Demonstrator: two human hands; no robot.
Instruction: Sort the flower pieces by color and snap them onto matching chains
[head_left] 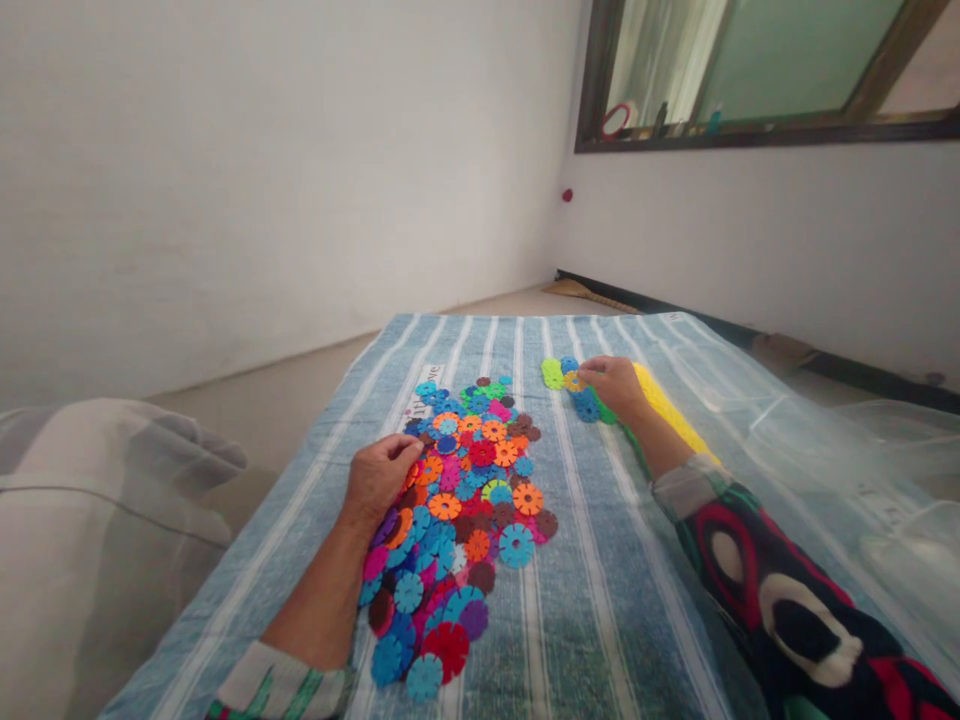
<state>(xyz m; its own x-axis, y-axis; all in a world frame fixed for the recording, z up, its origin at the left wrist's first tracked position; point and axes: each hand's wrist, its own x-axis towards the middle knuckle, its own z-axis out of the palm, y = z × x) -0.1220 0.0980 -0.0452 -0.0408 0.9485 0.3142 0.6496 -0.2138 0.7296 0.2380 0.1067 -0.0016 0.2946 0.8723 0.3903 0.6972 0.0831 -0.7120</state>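
Observation:
A heap of notched plastic discs [482, 453] in blue, orange, red, pink, brown and purple lies on a striped cloth. At its left edge is my left hand [384, 480], thumb and fingers pinched together; whatever is between them is hidden. Farther away and to the right, my right hand [613, 385] pinches an orange notched disc [574, 381]. Around those fingertips lie lime-green discs [553, 374] and blue discs [586, 406]. A long band of yellow pieces [675, 415] extends beside my right wrist, with some green partly covered by the forearm.
The blue-and-white striped cloth [600, 600] covers the table. Clear plastic containers [817, 430] stand along the right side. A fabric-covered form [97, 540] is at the lower left, and white walls meet behind the table, with a window [787, 60] at upper right.

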